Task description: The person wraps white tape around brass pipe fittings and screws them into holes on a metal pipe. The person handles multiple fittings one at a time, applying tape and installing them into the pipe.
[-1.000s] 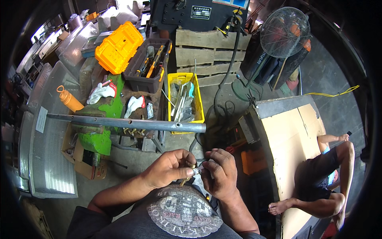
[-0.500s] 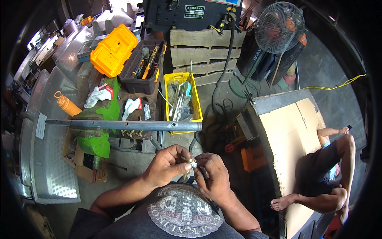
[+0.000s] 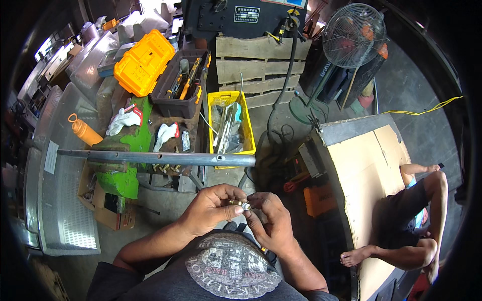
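In front of my chest both hands are brought together over a small brass fitting (image 3: 245,206) with a whitish, round end. My left hand (image 3: 213,206) pinches its brass part between thumb and fingers. From the other side my right hand (image 3: 271,216) closes its thumb and fingers at the whitish end; the fingertips partly hide the contact. Beyond them a long grey metal pipe (image 3: 201,159) with holes and a threaded right end lies across a green-topped stand. Several more brass fittings (image 3: 168,168) lie just on the near side of the pipe.
A toolbox (image 3: 175,103) with an orange lid, white gloves (image 3: 124,122) and an orange bottle (image 3: 84,131) are at the left. Past the pipe sits a yellow crate (image 3: 246,131) of metal pieces. At right, a person (image 3: 409,215) rests on a cardboard-covered table (image 3: 359,160), near a fan (image 3: 354,36).
The fitting has turned between my fingers, so its round whitish end now shows more plainly. My right hand has shifted slightly; the pipe stays in place.
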Demonstrator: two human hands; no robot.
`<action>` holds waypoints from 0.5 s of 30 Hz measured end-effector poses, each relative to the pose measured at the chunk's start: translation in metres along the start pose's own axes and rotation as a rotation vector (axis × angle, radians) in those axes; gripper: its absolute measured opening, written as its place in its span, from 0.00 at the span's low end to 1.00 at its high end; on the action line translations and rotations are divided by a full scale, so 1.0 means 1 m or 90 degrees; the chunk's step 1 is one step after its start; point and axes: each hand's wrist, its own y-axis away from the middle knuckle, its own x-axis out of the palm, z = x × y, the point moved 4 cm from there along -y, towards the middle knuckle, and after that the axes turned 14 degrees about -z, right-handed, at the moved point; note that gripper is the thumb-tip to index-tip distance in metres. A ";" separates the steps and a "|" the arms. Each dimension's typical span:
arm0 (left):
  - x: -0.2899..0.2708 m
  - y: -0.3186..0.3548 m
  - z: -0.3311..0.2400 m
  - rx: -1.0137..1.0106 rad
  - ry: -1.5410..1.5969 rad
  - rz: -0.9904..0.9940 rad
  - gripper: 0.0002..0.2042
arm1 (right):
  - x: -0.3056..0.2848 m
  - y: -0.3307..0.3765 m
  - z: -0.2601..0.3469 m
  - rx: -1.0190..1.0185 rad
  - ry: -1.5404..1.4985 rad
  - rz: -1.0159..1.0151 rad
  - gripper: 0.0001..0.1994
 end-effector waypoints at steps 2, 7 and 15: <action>-0.001 0.000 0.000 -0.015 -0.002 0.000 0.11 | 0.001 0.000 -0.001 -0.004 0.004 -0.001 0.08; -0.005 -0.003 0.003 0.003 -0.022 -0.001 0.09 | 0.001 -0.003 0.001 -0.016 0.015 0.017 0.08; -0.013 0.003 0.002 0.116 -0.071 -0.079 0.09 | 0.004 0.001 0.002 0.149 -0.030 0.032 0.24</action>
